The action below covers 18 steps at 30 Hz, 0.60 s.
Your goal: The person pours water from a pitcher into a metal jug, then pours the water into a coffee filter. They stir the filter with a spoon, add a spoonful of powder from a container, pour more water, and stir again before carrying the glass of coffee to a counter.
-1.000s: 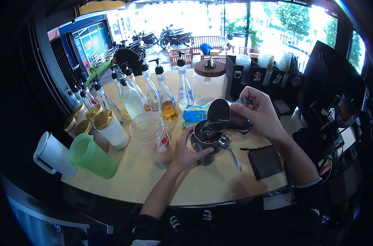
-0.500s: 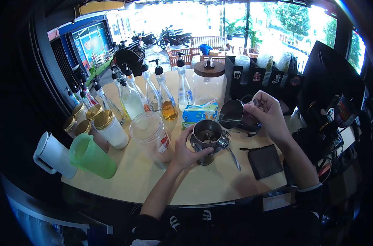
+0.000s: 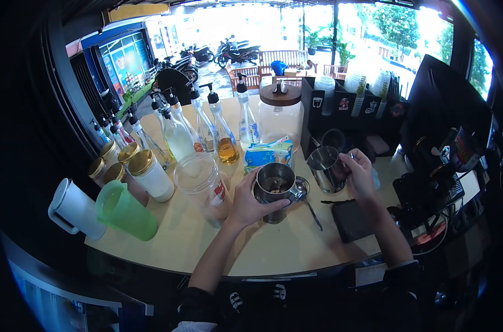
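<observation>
My left hand (image 3: pixel 247 200) is curled round the left side of a metal cup (image 3: pixel 275 191), its thumb across the front. The cup has a brownish content showing inside its rim and a small handle on the right. With the fingers of my right hand (image 3: pixel 361 174) closed on its handle, a metal pitcher (image 3: pixel 327 174) is held upright to the right of the cup. A spoon (image 3: pixel 314 214) lies between the cup and a dark pouch (image 3: pixel 355 220). Just behind the cup is a blue-and-white pack (image 3: pixel 269 154).
Clear plastic jar (image 3: pixel 199 177), green jug (image 3: pixel 125 210) and white pitcher (image 3: pixel 74 207) stand at left. Gold-lidded jars (image 3: pixel 152 176) and pump bottles (image 3: pixel 225 135) stand behind them. A wooden-lidded glass jar (image 3: pixel 279 119) and black cup holder (image 3: pixel 348 119) line the back.
My right hand has lowered the metal pitcher and turned it from tilted to upright, slightly away from the cup. My left hand stays on the cup.
</observation>
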Tool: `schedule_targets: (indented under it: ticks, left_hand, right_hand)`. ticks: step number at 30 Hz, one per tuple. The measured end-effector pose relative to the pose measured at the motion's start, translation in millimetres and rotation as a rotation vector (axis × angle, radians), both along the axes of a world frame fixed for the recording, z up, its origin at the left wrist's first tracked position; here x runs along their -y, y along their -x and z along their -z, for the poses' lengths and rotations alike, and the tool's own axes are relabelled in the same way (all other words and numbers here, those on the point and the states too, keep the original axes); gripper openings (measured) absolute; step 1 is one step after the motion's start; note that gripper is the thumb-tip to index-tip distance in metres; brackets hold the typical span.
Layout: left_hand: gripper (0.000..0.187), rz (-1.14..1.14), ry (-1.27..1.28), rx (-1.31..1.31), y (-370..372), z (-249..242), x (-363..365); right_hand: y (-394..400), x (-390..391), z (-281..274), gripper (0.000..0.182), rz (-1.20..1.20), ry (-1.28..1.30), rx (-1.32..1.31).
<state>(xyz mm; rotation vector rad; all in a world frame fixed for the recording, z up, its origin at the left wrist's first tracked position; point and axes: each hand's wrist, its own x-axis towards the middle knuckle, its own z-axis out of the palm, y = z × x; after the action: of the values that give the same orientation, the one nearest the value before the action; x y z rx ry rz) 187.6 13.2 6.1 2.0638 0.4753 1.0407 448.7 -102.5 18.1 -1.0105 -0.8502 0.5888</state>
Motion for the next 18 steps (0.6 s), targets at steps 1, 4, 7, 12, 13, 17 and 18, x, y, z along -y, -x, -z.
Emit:
schedule_targets:
  ticks: [1, 4, 7, 12, 13, 17, 18]
  left_hand:
    - [0.082, -0.001, 0.001, 0.0, 0, -2, 1]
    - [0.083, -0.011, 0.041, -0.048, 2, -8, 1]
    - [0.083, -0.019, 0.032, -0.087, 4, -15, 1]
    - [0.081, 0.008, 0.029, -0.095, 5, -26, -3]
    - [0.081, 0.009, 0.027, -0.1, 5, -28, -3]
    - [0.081, 0.019, 0.006, -0.111, 9, -39, 0]
    - [0.08, -0.011, -0.067, -0.13, 10, -40, 0]
  right_hand:
    - [-2, 1, 6, 0.015, 0.026, 0.011, 0.004]
    - [-2, 9, 17, 0.017, 0.075, 0.043, -0.025]
    - [-5, 16, 23, 0.02, 0.102, 0.084, -0.028]
    - [-6, 24, 24, 0.021, 0.123, 0.134, -0.019]
    - [-7, 27, 24, 0.021, 0.123, 0.133, -0.023]
    - [-11, 31, 23, 0.019, 0.124, 0.115, 0.011]
    - [-12, 32, 24, 0.019, 0.12, 0.113, 0.006]
